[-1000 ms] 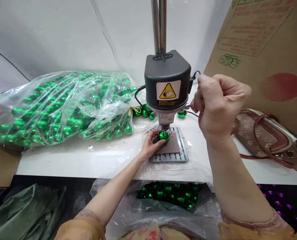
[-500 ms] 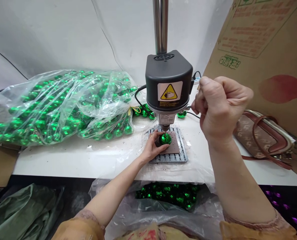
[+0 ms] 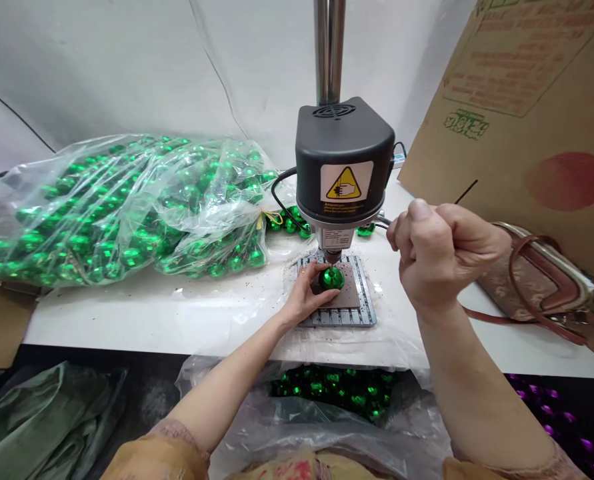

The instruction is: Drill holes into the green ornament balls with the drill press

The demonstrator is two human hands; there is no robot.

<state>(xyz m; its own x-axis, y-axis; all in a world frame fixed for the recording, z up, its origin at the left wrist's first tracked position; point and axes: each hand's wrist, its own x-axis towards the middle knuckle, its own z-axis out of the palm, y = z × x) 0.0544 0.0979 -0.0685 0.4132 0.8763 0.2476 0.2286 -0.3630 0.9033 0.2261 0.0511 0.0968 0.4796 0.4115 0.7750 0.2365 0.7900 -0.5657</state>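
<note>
A shiny green faceted ball [image 3: 333,278] stands on a brown board [image 3: 349,291] over the slotted metal base of a small bench drill press [image 3: 345,160]. My left hand [image 3: 304,293] grips the ball from the left, thumb in front and fingers behind. The drill's chuck [image 3: 332,255] is right above the ball, its tip at the ball's top; whether it has entered cannot be made out. My right hand [image 3: 434,250] is closed in a fist round the drill press lever, right of the motor housing. The grip itself is mostly hidden inside the fist.
Clear plastic bags of green balls [image 3: 127,213] fill the left of the white table [image 3: 141,327]. More green balls [image 3: 334,387] lie in an open bag below its front edge. On the right stand a patterned handbag [image 3: 541,280] and a large cardboard box [image 3: 517,140]. Dark shavings surround the base.
My right hand has come down with the lever, and a thin dark rod now shows above the fist. My left hand still holds the ball in place. The view has shifted slightly.
</note>
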